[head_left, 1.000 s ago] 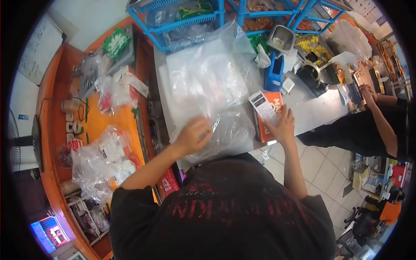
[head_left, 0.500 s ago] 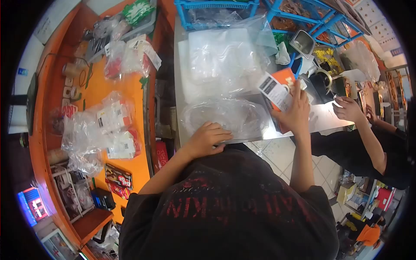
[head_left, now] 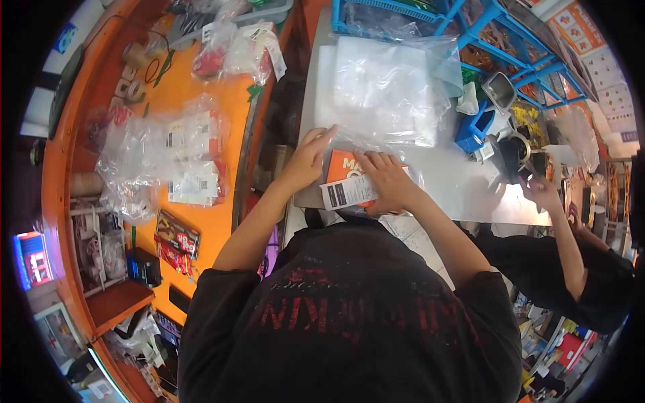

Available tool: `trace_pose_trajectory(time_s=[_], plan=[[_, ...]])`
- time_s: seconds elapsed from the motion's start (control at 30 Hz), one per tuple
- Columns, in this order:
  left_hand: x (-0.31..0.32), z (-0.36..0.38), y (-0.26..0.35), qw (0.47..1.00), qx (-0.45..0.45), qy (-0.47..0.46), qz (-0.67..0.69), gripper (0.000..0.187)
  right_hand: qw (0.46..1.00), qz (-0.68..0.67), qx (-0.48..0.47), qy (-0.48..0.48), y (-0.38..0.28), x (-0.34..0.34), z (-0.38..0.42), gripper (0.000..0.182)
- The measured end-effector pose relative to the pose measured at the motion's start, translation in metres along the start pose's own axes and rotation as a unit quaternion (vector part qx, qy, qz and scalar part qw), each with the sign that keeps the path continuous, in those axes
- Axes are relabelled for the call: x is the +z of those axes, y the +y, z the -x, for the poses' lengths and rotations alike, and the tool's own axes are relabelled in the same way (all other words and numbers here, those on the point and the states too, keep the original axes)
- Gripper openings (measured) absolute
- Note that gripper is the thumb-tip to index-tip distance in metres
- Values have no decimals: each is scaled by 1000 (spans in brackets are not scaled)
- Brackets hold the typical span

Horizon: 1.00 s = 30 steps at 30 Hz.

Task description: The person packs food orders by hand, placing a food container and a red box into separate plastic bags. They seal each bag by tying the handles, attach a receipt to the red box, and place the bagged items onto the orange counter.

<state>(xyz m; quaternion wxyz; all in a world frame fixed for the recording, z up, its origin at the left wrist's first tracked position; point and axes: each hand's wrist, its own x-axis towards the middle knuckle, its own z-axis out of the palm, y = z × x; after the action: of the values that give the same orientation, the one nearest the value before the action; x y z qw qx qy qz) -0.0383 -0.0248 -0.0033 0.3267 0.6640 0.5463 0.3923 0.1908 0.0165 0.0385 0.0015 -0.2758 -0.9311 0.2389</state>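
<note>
Works at bench (head_left: 443, 164) bearing bags (head_left: 383, 80) beyond half-curled left fingers (head_left: 314, 146) (cannot tell their hold), with blue basket (head_left: 340, 25) of plastic farther off; clasps box (head_left: 344, 163) in right fingers (head_left: 381, 166).

- To my left I note an orange counter (head_left: 213, 225) bearing clear-bagged, labelled packets (head_left: 193, 183).
- Nearer me on it: a dark snack pack (head_left: 178, 234), a red wrapper (head_left: 176, 257) against it, a black box (head_left: 143, 266) near.
- Far left of me: brown roll (head_left: 87, 184); lit screen (head_left: 33, 258).
- Ahead, right: blue plastic rack (head_left: 488, 23); steel container (head_left: 499, 92), blue holder (head_left: 474, 129) near it.
- My far right: co-worker in black (head_left: 571, 289); wall posters (head_left: 576, 28).
</note>
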Motion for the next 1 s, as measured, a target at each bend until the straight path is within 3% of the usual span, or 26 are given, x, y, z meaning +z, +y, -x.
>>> trace_pose_trajectory(time_s=[0.03,0.07,0.13,0.17,0.2,0.23,0.27,0.33,0.37,0.43,0.53,0.57,0.6,0.63,0.67,0.7,0.73,0.77,0.8,0.83,0.9,0.93,1.0], plan=[[-2,2,11,996,74,29,-38,53,1000,-2,-3,-3,0,0,-1,109],[0,7,19,996,70,30,-38,53,1000,11,3,5,-1,-1,-1,109],[8,22,31,973,16,231,-19,45,1000,26,4,8,1,-3,-2,109],[4,32,23,972,14,234,-20,45,1000,18,5,-5,1,-5,-3,109],[-5,47,6,992,-89,86,-38,41,1000,11,5,-17,2,-6,-5,108],[-13,53,9,978,-189,-66,-53,36,1000,10,2,-17,2,-9,-6,108],[-17,58,15,978,-189,-64,-56,36,999,14,8,-37,1,-12,-8,108],[-44,51,79,926,-350,-130,64,25,998,12,15,-59,-3,-11,-8,109],[-51,43,99,926,-351,-128,62,25,997,38,23,-61,-5,-10,-9,105],[-51,26,127,994,-105,25,-12,19,996,64,28,-63,-10,-6,-6,101],[-23,-3,131,986,-167,1,3,19,993,111,-14,24,-3,-3,8,85],[-7,-6,123,987,-162,-2,8,19,995,22,-14,91,5,-6,17,82],[14,-5,104,998,-23,19,-54,23,985,-65,-15,159,13,-9,24,78],[32,-6,91,986,117,41,-113,27,985,-59,-10,162,19,-5,35,78],[45,-8,87,986,124,38,-108,27,940,-86,160,289,23,7,50,63],[56,-8,86,988,122,1,-90,31,848,-108,323,405,26,22,64,48],[67,-7,83,989,121,-36,-73,34,844,-103,331,409,31,45,72,48],[79,-7,75,985,132,-70,-80,38,774,-303,419,366,39,71,76,40],[85,-7,73,984,139,-75,-76,38,661,-488,481,304,39,78,78,35],[89,-5,70,977,158,-79,-116,41,657,-486,485,310,42,80,86,35],[92,-4,68,968,181,-88,-152,44,625,-635,401,213,48,80,100,34],[89,-5,71,968,161,-95,-167,46,555,-683,406,246,45,60,104,28],[91,-4,76,967,143,-107,-181,48,546,-708,375,246,62,33,130,21]])
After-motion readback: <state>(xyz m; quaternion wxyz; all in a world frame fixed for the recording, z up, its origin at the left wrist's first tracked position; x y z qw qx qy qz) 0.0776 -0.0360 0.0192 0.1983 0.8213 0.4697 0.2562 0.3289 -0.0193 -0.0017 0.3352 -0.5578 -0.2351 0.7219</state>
